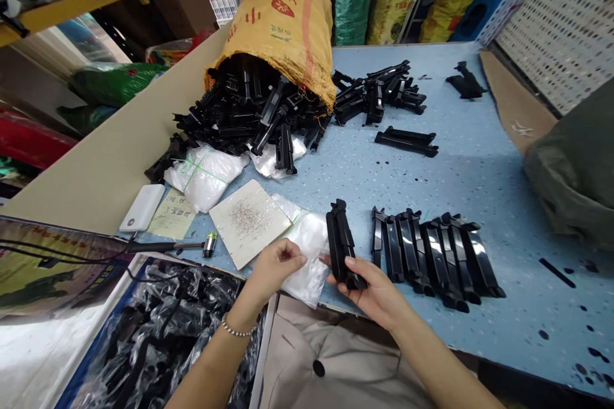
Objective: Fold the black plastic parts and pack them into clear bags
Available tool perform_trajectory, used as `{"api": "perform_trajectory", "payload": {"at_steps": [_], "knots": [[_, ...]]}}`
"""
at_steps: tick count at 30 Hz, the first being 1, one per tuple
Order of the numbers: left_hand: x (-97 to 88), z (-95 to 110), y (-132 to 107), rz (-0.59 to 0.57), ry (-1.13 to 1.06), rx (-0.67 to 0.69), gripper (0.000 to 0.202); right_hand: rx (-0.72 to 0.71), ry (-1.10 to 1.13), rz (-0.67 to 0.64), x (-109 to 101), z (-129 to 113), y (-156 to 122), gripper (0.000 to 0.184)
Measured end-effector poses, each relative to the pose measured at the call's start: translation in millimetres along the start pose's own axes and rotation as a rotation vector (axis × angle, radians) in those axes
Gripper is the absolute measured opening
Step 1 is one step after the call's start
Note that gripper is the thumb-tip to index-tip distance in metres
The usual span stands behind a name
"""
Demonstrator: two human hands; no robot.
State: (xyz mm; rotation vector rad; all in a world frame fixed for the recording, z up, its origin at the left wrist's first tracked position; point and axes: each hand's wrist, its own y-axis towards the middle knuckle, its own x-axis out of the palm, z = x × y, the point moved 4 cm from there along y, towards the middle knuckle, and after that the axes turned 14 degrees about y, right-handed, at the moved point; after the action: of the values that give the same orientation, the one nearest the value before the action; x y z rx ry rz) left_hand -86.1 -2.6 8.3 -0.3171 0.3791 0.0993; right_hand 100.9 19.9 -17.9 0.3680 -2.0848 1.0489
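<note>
My right hand (371,287) is wrapped round the lower end of a pair of long black plastic parts (340,239), which lean upright above the table's front edge. My left hand (278,262) has its thumb and fingers pinched together beside a stack of clear plastic bags (307,236); anything between the fingertips is too small to make out. Behind that hand lies a white square tile (247,220) strewn with tiny brownish bits. Right of the held parts, a row of several similar black parts (434,259) lies side by side on the blue table (480,185).
A yellow woven sack (288,19) spills a heap of black parts (240,102) at the back. More bag bundles (206,172), a white power bank (142,208) and a screwdriver-like tool (167,246) lie left. A box of plastic-wrapped parts (158,326) stands at front left.
</note>
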Motion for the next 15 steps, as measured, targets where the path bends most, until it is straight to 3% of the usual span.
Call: {"api": "perform_trajectory", "payload": {"at_steps": [3, 5, 9, 12, 15], "knots": [[-14.7, 11.3, -7.0, 0.147, 0.029, 0.054, 0.019, -0.017, -0.04, 0.002, 1.5, -3.9, -5.0, 0.026], [-15.7, 17.3, -9.6, 0.179, 0.124, 0.059, 0.015, -0.028, -0.061, -0.009, 5.5, -10.3, -13.1, 0.026], [3.0, 13.4, -4.5, 0.11, 0.188, 0.01, 0.017, -0.066, -0.089, -0.069, 16.4, -21.4, -24.2, 0.026], [19.9, 1.3, 2.0, 0.06, 0.083, -0.04, 0.023, -0.052, -0.112, -0.08, 17.8, -15.7, -17.9, 0.028], [20.9, -3.8, 2.5, 0.051, -0.06, -0.044, 0.021, -0.03, -0.114, -0.025, 10.5, -4.3, -6.5, 0.024]]}}
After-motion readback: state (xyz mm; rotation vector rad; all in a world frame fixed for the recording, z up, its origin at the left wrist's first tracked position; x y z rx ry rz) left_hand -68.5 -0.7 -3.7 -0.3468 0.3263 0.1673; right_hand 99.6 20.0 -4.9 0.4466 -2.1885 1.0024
